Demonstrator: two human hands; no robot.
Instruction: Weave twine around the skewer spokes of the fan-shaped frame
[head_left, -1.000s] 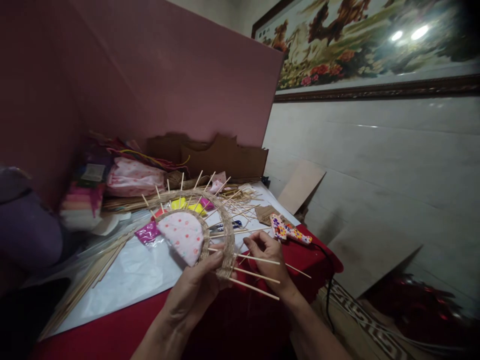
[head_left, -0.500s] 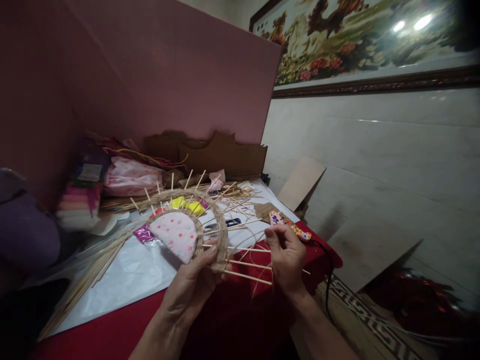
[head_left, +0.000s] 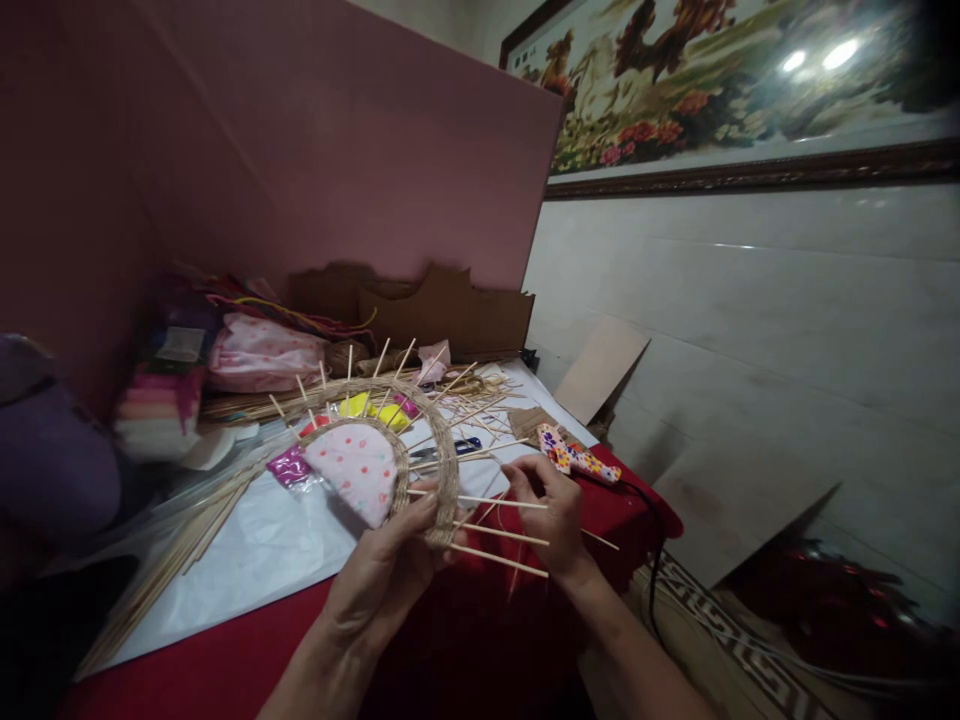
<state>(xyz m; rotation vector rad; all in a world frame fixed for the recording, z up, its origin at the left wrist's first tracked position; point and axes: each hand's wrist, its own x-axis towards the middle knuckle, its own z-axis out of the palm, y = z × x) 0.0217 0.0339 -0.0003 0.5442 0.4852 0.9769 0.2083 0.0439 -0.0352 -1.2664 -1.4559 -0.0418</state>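
Observation:
My left hand (head_left: 382, 580) grips the lower edge of a half-round woven piece (head_left: 442, 470): a pink dotted fabric centre (head_left: 352, 470) ringed by jute twine, with thin wooden sticks (head_left: 495, 530) poking out like spokes. My right hand (head_left: 551, 520) is closed among the lower sticks at the piece's right side, pinching a thin strand of twine that I can barely make out. Both hands hover over the table's red cloth (head_left: 225, 670).
A flower-patterned glue gun (head_left: 577, 462) with a black cord lies right of the hands. White paper (head_left: 262, 550), loose sticks (head_left: 172, 560), coloured scraps, felt stacks (head_left: 157, 410) and cardboard (head_left: 442, 310) crowd the table. A pink board stands behind; a tiled wall is on the right.
My right hand lifted away to the right with the twine, then came back down to the lower sticks. The woven piece shifted slightly left in my left hand.

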